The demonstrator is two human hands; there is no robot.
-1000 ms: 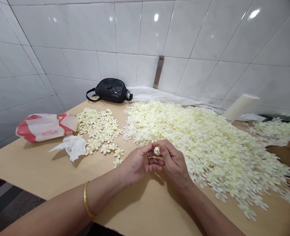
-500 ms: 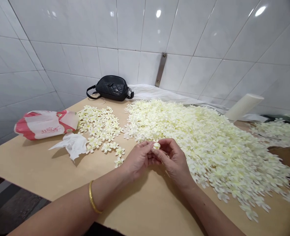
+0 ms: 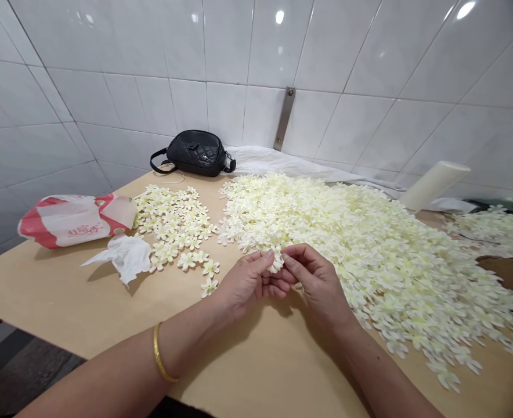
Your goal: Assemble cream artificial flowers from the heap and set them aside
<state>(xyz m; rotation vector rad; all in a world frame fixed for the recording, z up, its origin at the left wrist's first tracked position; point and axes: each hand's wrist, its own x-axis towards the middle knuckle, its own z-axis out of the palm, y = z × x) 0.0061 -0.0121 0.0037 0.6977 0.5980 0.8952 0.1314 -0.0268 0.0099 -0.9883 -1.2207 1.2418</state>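
A small cream artificial flower [image 3: 276, 263] is held up at the near edge of a large heap of similar blossoms. My left hand [image 3: 246, 284] is closed on the flower, thumb on top and the other fingers curled beneath. From the other side, my right hand [image 3: 320, 284] pinches at the flower's petals with thumb and forefinger; its remaining fingers are partly hidden. The heap of loose flowers [image 3: 361, 244] spreads just beyond and to the right of both hands. On the left lies a smaller patch of flowers [image 3: 176, 223] with yellowish centres, mostly face up.
A red and white tissue pack [image 3: 78, 220] lies at the left, with a crumpled tissue [image 3: 128, 255] in front. Against the tiled wall sits a black bag [image 3: 198, 152]. A pale roll [image 3: 434, 184] leans at the back right. The tan tabletop [image 3: 248, 366] ends near my forearms.
The flower has turned in my fingers and its petals now spread lower. My right hand has drawn slightly to the right. The view has shifted a little.
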